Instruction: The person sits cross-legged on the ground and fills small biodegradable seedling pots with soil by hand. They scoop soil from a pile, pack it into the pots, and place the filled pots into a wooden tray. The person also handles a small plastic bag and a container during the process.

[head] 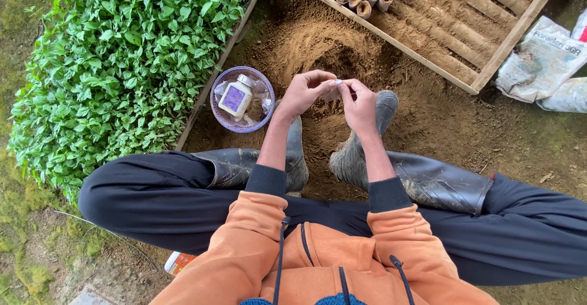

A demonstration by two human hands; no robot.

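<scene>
Small pale item (335, 87), likely a thin plastic sleeve, is pinched between fingertips of left hand (304, 92) and right hand (361, 104), equally near both, above the loose soil heap (318, 42) ahead of the boots.

Orange hoodie (318, 262), black trousers (153, 201), green seedlings (122, 54) — bowl (220, 112) seemingly lilac — brown soil (324, 42).

Soft even daylight, faint shadows, sharp
</scene>
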